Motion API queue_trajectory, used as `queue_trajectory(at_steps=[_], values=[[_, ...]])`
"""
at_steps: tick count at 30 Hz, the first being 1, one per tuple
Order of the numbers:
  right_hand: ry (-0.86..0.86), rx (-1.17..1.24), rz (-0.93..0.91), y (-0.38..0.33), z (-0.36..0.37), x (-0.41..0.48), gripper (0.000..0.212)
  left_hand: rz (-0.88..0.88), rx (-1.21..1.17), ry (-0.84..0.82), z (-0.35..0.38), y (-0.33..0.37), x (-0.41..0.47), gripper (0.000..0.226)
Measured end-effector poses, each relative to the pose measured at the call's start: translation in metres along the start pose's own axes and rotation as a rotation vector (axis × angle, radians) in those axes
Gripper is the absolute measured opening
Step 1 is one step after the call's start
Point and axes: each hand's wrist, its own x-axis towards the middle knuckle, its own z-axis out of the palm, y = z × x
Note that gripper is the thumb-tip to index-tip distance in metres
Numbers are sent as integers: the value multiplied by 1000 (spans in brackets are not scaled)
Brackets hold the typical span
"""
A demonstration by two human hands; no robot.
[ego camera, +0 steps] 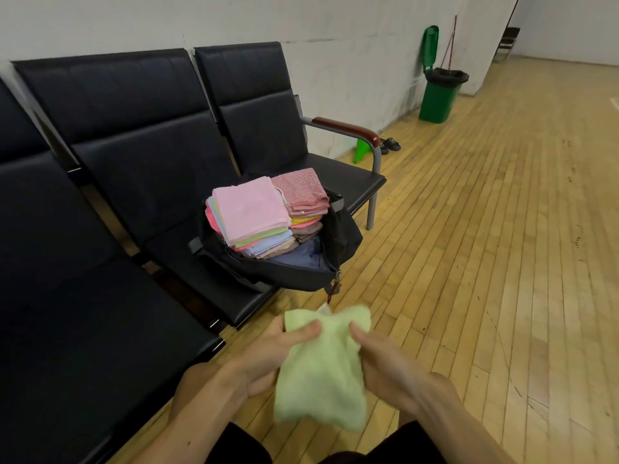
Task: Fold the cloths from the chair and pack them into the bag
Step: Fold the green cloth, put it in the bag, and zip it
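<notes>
Head view: left hand [268, 349] and right hand [385, 360] pinch green cloth [321, 373]; square its edges before adding to bag [301, 272] at 12 o'clock

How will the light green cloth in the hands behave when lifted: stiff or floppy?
Probably floppy: the light green cloth sags and bunches between the left hand and right hand. Likely light, since pinches alone hold it. Its fuzzy surface probably resists slipping.
</notes>
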Motion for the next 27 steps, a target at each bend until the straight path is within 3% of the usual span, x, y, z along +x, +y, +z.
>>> queue_trajectory(at_steps=[2, 5, 9, 12, 14, 17, 19, 23, 27], values=[[-10, 0, 41, 18, -7, 5, 41, -66, 155, 96, -9, -8, 6, 82], [57, -57, 32, 25, -12, 13, 35, -179, 338, 114, -22, -24, 12, 77], [4, -195, 92, 12, -18, 21, 51, -255, 177, -19, -27, -17, 14, 69], [-19, -343, -77, -33, -13, 19, 46, -46, 240, -104, -10, 30, 11, 57], [-34, -470, -327, -78, -1, 2, 44, 240, 412, -95, 10, 78, -3, 59], [-48, -626, -711, -140, 17, -39, 26, 684, 541, -39, 40, 142, -37, 39], [-29, -654, -884, -161, 23, -60, 18, 876, 591, -86, 56, 165, -58, 40], [-33, -694, -1031, -169, 29, -81, 21, 995, 627, -105, 64, 169, -68, 76], [-43, -693, -1110, -169, 27, -90, 14, 980, 564, -101, 68, 168, -72, 58]])
